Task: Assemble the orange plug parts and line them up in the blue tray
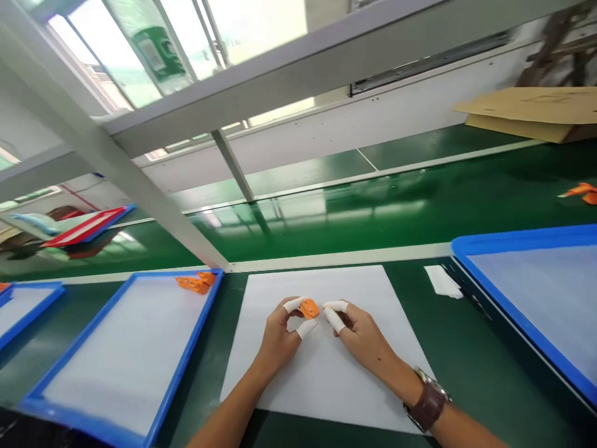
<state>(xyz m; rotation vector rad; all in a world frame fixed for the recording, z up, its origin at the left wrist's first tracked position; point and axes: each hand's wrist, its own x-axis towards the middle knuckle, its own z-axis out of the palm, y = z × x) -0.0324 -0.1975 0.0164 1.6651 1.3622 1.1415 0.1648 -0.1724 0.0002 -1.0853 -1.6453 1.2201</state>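
My left hand (pixel 282 336) pinches a small orange piece (pixel 310 308) between thumb and fingertips, above a large white sheet (pixel 289 379) on the green bench. It looks like a little moulded part with tiny marks, but its kind is too small to make out. Just to its right, my right hand (pixel 357 333) has thumb and index tips brought close together; whether something tiny sits between them I cannot tell. White finger cots cover the thumb and index finger of both hands. A watch with a brown strap (pixel 430 404) is on my right wrist.
At left lies a blue-rimmed tray (pixel 170 379) with several orange pieces (pixel 196 283) in its far corner. Another blue-rimmed tray (pixel 527 239) stands at right, near a white scrap (pixel 443 281). A grey frame post (pixel 153 199) rises beyond the sheet; cardboard (pixel 536 106) lies at far right.
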